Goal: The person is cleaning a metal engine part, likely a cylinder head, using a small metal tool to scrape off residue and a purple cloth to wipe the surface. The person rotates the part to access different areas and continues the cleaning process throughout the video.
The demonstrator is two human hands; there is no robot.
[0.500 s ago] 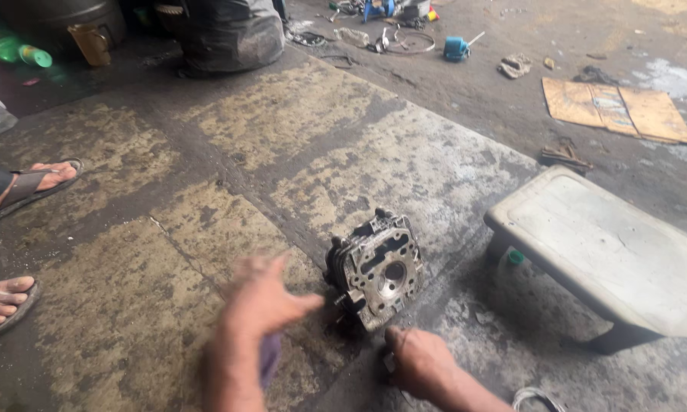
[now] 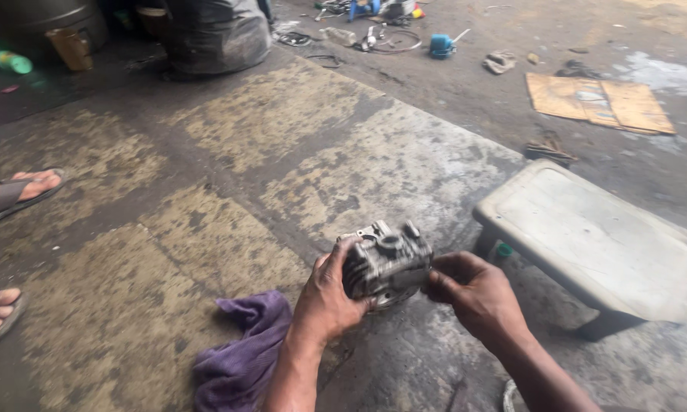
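Observation:
A grey metal engine cylinder head [image 2: 393,255] with cooling fins and round ports is held just above the stained concrete floor. My left hand [image 2: 330,294] grips its finned left side. My right hand [image 2: 469,294] pinches its right edge with thumb and fingers. A crumpled purple rag [image 2: 240,355] lies on the floor just left of my left forearm.
A low grey stool [image 2: 595,244] stands to the right. Another person's sandalled feet [image 2: 19,191] rest at the left edge. Cardboard pieces [image 2: 599,99], a blue tool [image 2: 441,46], scattered parts and a dark sack [image 2: 214,34] lie at the back.
The cylinder head stood on the floor with my left hand open beside it; now both hands hold it, turned on its side. The purple rag has left my hand and lies on the floor.

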